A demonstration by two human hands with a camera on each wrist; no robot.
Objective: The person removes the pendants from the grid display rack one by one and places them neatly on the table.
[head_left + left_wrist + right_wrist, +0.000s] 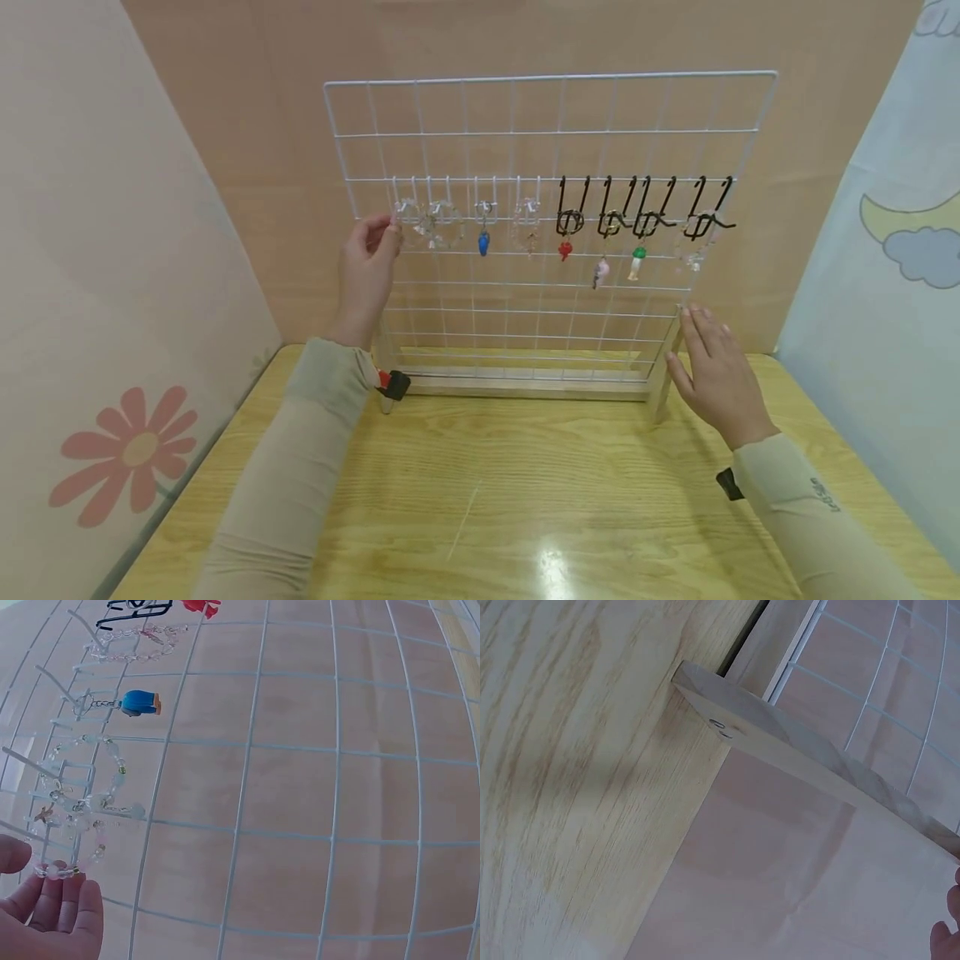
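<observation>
My left hand is at the left end of the white wire grid rack, its thumb and fingers at a pale bead bracelet on the leftmost hook. In the left wrist view the fingertips touch the lower beads, with the thumb close by. A second bead bracelet hangs beside it. On the other side, my right hand rests its straight fingers against the top of the rack's right wooden post. Only part of that hand shows in the right wrist view.
Along the rack hang a blue figure keychain, another bracelet, then a red charm, a pinkish charm, a green-and-white charm and a bracelet on black hooks. The rack stands on a wooden table.
</observation>
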